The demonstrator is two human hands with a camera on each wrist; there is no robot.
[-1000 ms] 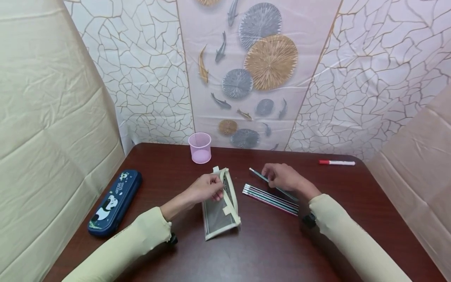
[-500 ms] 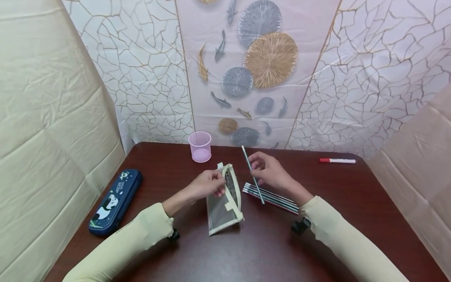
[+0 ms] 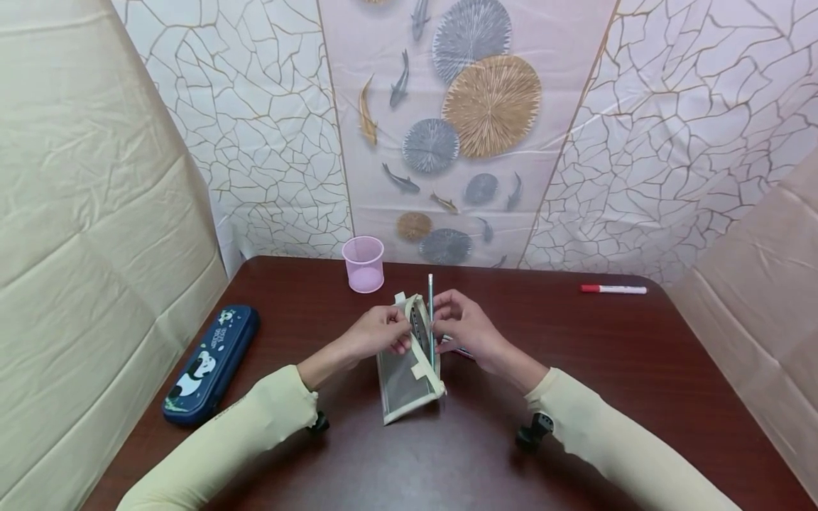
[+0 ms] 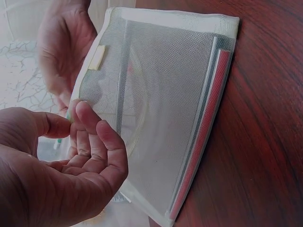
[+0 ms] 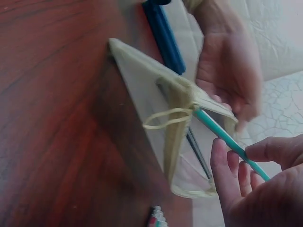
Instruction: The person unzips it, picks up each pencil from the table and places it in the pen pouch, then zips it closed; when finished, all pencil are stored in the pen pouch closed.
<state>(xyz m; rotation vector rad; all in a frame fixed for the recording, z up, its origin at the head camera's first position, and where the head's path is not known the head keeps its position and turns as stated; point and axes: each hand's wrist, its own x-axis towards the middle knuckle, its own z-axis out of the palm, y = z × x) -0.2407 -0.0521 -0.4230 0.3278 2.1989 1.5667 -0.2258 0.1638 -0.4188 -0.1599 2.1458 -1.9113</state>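
A see-through mesh pencil pouch (image 3: pixel 404 387) with cream edges stands tilted on the table, its zip opening spread. My left hand (image 3: pixel 378 332) pinches the rim of that opening between thumb and fingers. Through the mesh in the left wrist view, a red pencil (image 4: pixel 201 137) and dark ones lie along the bottom. My right hand (image 3: pixel 469 330) pinches a green pencil (image 5: pixel 220 133), its lower end at the mouth of the pouch and its eraser end up. Behind the right hand, more pencils (image 5: pixel 157 217) lie on the table, mostly hidden in the head view.
A blue panda pencil case (image 3: pixel 211 365) lies at the left of the table (image 3: pixel 409 468). A pink mesh cup (image 3: pixel 363 266) stands at the back, and a red-capped marker (image 3: pixel 613 289) lies at the back right. Patterned cloth hangs behind the table.
The right hand has lifted the green pencil from beside the others, turned it upright and carried it left to the pouch's mouth. The left hand and pouch have shifted slightly right.
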